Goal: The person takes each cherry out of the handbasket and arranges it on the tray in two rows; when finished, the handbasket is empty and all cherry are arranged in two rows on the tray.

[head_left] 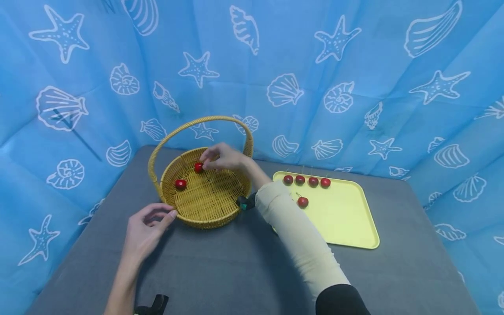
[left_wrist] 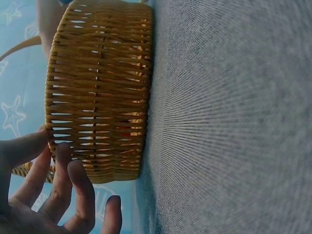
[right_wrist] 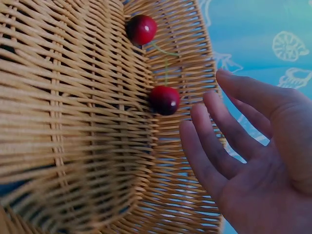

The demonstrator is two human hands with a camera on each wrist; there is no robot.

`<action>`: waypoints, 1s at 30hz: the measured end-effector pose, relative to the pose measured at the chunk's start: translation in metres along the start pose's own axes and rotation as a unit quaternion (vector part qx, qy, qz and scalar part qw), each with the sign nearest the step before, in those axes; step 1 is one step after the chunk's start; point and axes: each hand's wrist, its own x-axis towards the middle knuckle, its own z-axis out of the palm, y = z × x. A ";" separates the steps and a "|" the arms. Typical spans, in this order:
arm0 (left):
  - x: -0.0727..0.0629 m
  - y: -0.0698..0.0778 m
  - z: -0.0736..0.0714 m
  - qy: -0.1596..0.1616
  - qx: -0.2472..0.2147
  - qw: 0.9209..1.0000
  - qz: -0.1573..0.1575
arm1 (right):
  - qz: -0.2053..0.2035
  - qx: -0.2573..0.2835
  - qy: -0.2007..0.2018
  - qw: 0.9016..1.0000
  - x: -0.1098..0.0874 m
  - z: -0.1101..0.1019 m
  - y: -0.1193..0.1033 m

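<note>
A round wicker basket [head_left: 204,222] with a tall arched handle [head_left: 204,119] stands on the grey table. Inside lie two red cherries: one cherry [head_left: 180,184] toward the left side, the other cherry [head_left: 198,167] at the back wall. My right hand [head_left: 224,158] hovers over the basket beside the back cherry. Its fingers are spread and apart from that cherry [right_wrist: 165,100] in the right wrist view. At the basket's front left, my left hand [head_left: 143,229] pinches the rim between thumb and index finger; the left wrist view shows its other fingers [left_wrist: 82,192] loosely bent outside the wall.
To the right of the basket lies a yellow tray [head_left: 338,214]. Several cherries stand in a row along its back edge, and another cherry [head_left: 302,202] sits nearer the right forearm, which hides part of the tray. A blue curtain [head_left: 299,52] with shells hangs behind.
</note>
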 end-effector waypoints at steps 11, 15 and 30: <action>0.000 0.001 0.001 0.003 0.001 1.000 0.005 | 0.048 0.013 0.025 0.998 0.011 0.017 0.023; 0.000 0.001 0.001 0.002 0.000 1.000 0.004 | 0.048 0.041 0.015 0.998 0.012 0.021 0.027; 0.001 0.000 -0.001 -0.007 0.004 1.000 -0.012 | 0.053 -0.011 -0.081 0.995 0.020 0.029 0.027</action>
